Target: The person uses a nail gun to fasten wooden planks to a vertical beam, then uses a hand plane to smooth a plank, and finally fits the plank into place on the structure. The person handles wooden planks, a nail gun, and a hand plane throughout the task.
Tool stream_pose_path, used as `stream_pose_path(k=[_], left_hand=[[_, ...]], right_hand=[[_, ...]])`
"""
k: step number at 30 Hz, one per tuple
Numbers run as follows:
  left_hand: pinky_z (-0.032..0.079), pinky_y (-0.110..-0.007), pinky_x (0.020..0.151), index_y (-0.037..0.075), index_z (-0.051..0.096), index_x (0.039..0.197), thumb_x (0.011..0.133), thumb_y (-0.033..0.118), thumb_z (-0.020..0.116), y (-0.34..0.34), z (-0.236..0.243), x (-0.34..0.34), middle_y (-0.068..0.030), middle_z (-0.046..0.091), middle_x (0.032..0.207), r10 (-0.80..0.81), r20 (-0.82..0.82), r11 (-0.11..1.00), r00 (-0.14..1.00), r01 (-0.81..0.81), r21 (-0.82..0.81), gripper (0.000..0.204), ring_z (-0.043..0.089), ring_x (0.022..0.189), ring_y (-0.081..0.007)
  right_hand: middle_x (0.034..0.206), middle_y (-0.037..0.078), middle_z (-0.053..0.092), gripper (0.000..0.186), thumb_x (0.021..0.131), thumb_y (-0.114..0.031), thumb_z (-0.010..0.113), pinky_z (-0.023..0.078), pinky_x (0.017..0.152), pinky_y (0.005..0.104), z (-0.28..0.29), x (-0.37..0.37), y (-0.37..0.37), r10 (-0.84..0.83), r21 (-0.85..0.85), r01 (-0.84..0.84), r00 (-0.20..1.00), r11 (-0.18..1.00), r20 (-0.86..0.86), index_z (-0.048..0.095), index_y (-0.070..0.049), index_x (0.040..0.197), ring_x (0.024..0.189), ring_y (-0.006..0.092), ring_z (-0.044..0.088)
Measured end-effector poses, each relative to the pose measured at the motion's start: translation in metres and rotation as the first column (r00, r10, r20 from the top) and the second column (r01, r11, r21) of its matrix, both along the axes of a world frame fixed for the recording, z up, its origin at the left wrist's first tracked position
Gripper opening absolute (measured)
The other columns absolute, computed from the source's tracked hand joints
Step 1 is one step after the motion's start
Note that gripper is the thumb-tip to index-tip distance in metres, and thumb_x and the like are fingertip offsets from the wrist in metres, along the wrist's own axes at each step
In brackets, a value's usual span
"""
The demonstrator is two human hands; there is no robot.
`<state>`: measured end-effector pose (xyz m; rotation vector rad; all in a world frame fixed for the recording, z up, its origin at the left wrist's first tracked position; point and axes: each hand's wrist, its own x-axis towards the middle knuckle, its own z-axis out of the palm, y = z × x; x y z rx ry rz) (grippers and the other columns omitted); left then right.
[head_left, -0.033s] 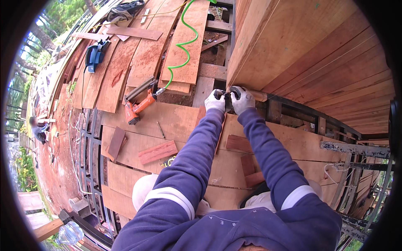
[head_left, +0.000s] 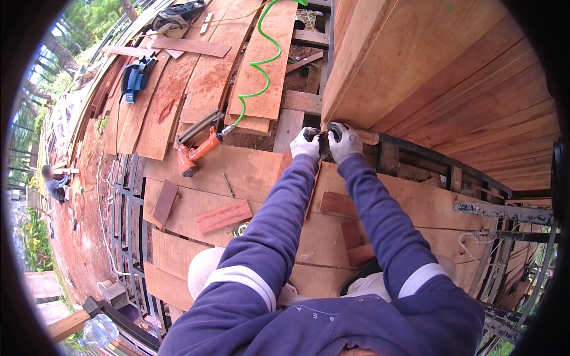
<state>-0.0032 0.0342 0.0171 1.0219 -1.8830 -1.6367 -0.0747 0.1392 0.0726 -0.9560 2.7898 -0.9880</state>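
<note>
My left hand [head_left: 304,142] and my right hand [head_left: 345,141], in white and dark gloves, meet at the lower corner of the wooden plank wall [head_left: 427,77], fingers curled around something small that I cannot make out. A short wood piece [head_left: 368,135] lies just right of them along the wall's base. Left of my hands lies an orange nail gun [head_left: 196,153] with a coiled green hose [head_left: 255,89]. A pencil-like stick [head_left: 228,184], several reddish board pieces [head_left: 223,215] and a tape measure [head_left: 240,229] rest on the planks [head_left: 297,254] around my arms.
A blue power tool [head_left: 134,79] and a dark bag [head_left: 175,18] lie on loose boards at the upper left. A co-worker [head_left: 54,186] crouches at far left beyond a metal frame [head_left: 124,213]. Metal bars [head_left: 496,209] stand at right, gaps between joists ahead, a plastic bottle [head_left: 98,330] lower left.
</note>
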Motion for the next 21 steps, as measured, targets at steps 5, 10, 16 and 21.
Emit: stream_pose_path(k=[5, 10, 16, 21], left_hand=[[0.052, -0.030, 0.076, 0.006, 0.067, 0.090, 0.083, 0.007, 0.065, 0.002, 0.001, 0.000, -0.0090, 0.071, 0.084, -0.005, 0.015, 0.998, 1.000, 0.006, -0.056, 0.007, 0.068, 0.078, -0.0183], [0.052, -0.030, 0.076, 0.006, 0.068, 0.090, 0.083, 0.007, 0.065, 0.003, -0.001, -0.001, -0.0097, 0.071, 0.085, 0.008, -0.023, 0.999, 1.000, -0.008, -0.040, 0.007, 0.068, 0.078, -0.0193], [0.052, -0.031, 0.077, 0.006, 0.067, 0.091, 0.083, 0.007, 0.065, 0.001, -0.004, -0.002, -0.0098, 0.071, 0.085, 0.017, -0.004, 0.999, 1.000, -0.017, -0.038, 0.008, 0.068, 0.079, -0.0194], [0.052, -0.030, 0.077, 0.006, 0.067, 0.092, 0.083, 0.007, 0.066, 0.002, -0.002, 0.000, -0.0100, 0.071, 0.086, 0.002, 0.010, 1.000, 1.000, -0.002, -0.028, 0.010, 0.069, 0.079, -0.0194]], right_hand=[[0.109, 0.014, 0.066, 0.033, 0.086, -0.025, 0.062, 0.051, 0.086, 0.0431, 0.010, 0.001, 0.002, 0.010, 0.105, -0.006, 0.999, 0.994, -0.042, 0.063, -0.013, 0.117, 0.098, 0.0341, 0.064], [0.113, 0.013, 0.065, 0.032, 0.086, -0.025, 0.063, 0.051, 0.087, 0.0421, 0.009, 0.002, 0.003, 0.008, 0.195, 0.002, 0.999, 0.981, -0.052, 0.065, -0.013, 0.115, 0.099, 0.0339, 0.064], [0.110, 0.013, 0.068, 0.027, 0.085, -0.020, 0.064, 0.050, 0.089, 0.0399, 0.000, 0.003, -0.001, -0.014, -0.117, 0.020, 0.998, 0.993, 0.056, 0.069, -0.011, 0.110, 0.100, 0.0328, 0.064], [0.106, 0.014, 0.070, 0.024, 0.086, -0.015, 0.063, 0.051, 0.089, 0.0372, -0.012, 0.004, -0.013, 0.024, -0.323, 0.061, 0.967, 0.945, 0.252, 0.070, -0.010, 0.109, 0.100, 0.0300, 0.067]])
